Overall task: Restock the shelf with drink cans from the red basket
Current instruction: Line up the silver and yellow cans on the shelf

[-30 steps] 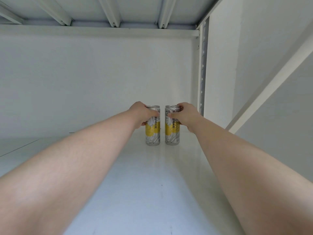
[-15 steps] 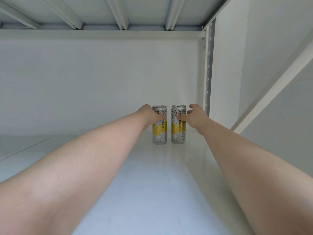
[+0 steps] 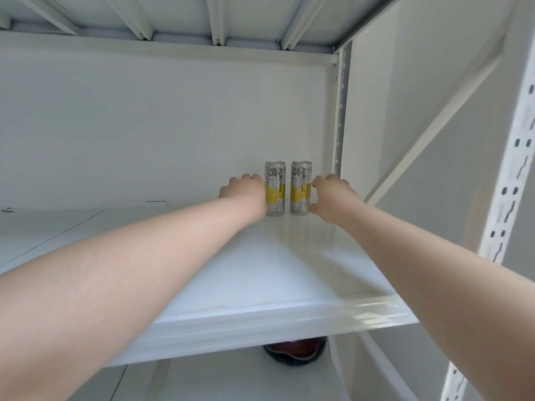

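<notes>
- One white shelf (image 3: pixel 260 273) takes up most of what I can see. Its glossy board runs back to a plain white back wall (image 3: pixel 144 125), and the ribbed underside of the upper shelf (image 3: pixel 179 21) hangs above it.
- At the right end stand a perforated front post (image 3: pixel 509 198) close by and a rear post (image 3: pixel 343 111) in the back corner, with a diagonal brace (image 3: pixel 434 125) slanting between them.
- Reaching in over the front edge, the left forearm (image 3: pixel 115 270) and right forearm (image 3: pixel 434 270) draw together toward the back right of the board.
- The left hand (image 3: pixel 244 192) sits knuckles up against the left side of the left can (image 3: pixel 275 188) and overlaps its lower left edge. Its fingers are folded away out of sight, so I cannot tell whether they grip the can.
- The right hand (image 3: pixel 333 198) is just right of the right can (image 3: pixel 301 188). Its fingers are bent and spread in a loose C, forefinger tip by the can's side and thumb tip low near its base, and they are not wrapped round it. Whether the tips touch I cannot tell.
- Both cans stand upright side by side with a narrow gap between them, deep on the shelf near the back wall and just left of the rear post. They are silver with a yellow band and the letters "CHA HUO".
- Below the shelf's front edge shows a dark red rounded object (image 3: pixel 295 350) with a black rim, mostly hidden.
</notes>
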